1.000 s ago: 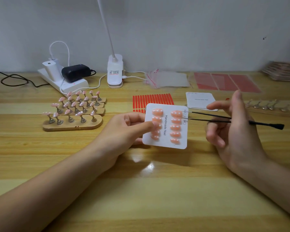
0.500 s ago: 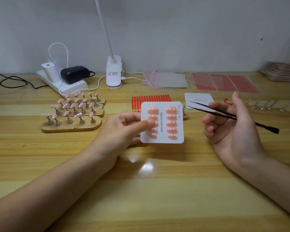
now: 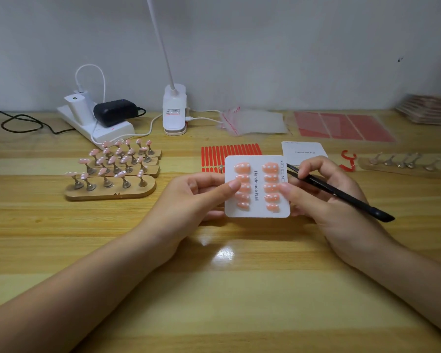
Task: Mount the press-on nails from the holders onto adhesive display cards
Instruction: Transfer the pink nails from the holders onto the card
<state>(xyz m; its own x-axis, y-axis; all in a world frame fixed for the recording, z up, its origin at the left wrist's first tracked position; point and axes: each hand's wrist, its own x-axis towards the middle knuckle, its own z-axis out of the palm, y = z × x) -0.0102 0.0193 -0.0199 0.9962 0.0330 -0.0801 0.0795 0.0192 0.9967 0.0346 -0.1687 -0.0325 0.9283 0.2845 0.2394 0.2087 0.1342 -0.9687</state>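
A white display card printed "Handmade Nail" carries two columns of pink dotted press-on nails. My left hand pinches its left edge, thumb on the face. My right hand grips the card's right edge with its thumb and also holds black tweezers under its fingers. Wooden holders with several pink nails on metal stands sit at the left. Another holder with bare stands lies at the right.
A blank white card and a sheet of red adhesive strips lie behind the held card. Clear bags, red sheets, a card stack, a lamp base and a power strip line the back.
My right hand moved left with the tweezers and took hold of the card's right edge. The card stayed in my left hand, now held by both.
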